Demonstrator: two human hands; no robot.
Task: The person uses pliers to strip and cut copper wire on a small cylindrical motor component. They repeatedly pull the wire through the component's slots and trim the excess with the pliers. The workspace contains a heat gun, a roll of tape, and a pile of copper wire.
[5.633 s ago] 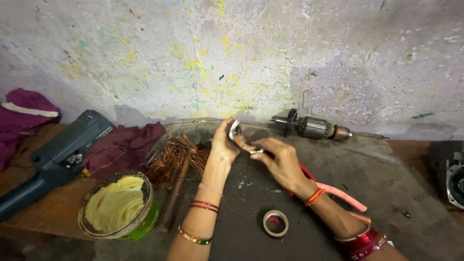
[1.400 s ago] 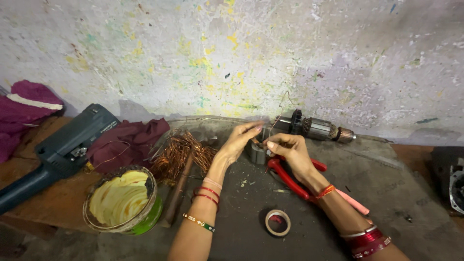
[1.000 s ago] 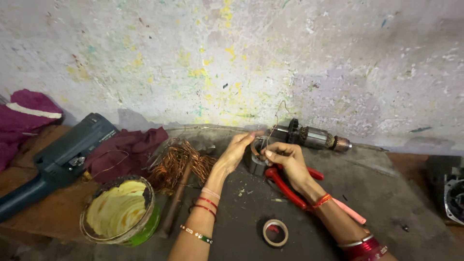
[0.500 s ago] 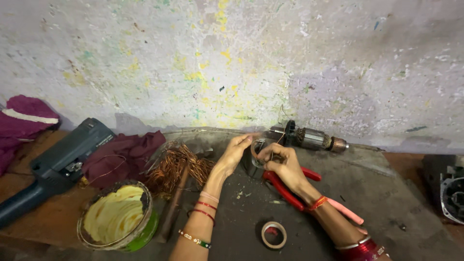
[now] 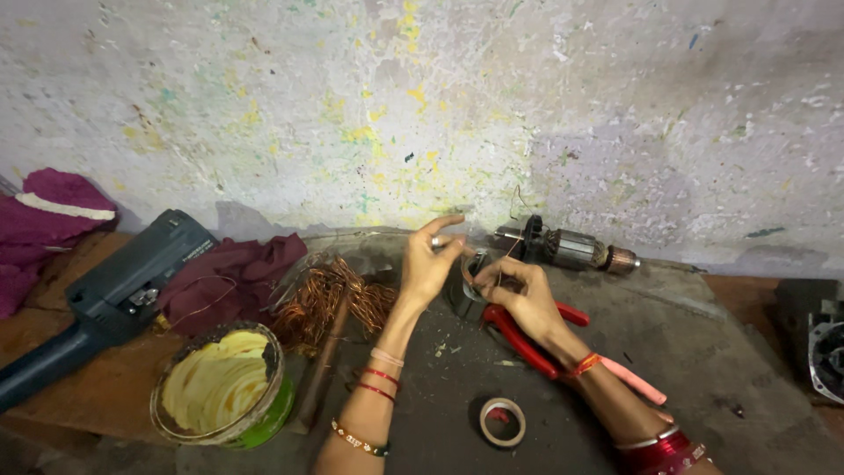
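My left hand [image 5: 428, 268] is raised above the dark mat [image 5: 703, 352], thumb and forefinger pinched on a small grey metal bit. My right hand [image 5: 520, 295] is just to its right, fingertips pinched on a thin copper wire. Between the hands a small grey metal motor part [image 5: 464, 283] stands on the mat. Red-handled pliers [image 5: 523, 341] lie under my right wrist. A motor armature [image 5: 576, 249] lies beyond, against the wall.
A heap of copper wire [image 5: 325, 297] and a wooden-handled tool [image 5: 321, 361] lie left of my left arm. Nearby are a green tin of yellow paste [image 5: 220, 389], a tape roll [image 5: 501, 421], a blue-grey power tool [image 5: 114, 290], a maroon cloth [image 5: 230, 274] and a motor housing [image 5: 826, 352].
Both hands lowered the metal part from the air to the mat near the armature. My left fingers have now lifted off it, and my right hand draws on the wire.
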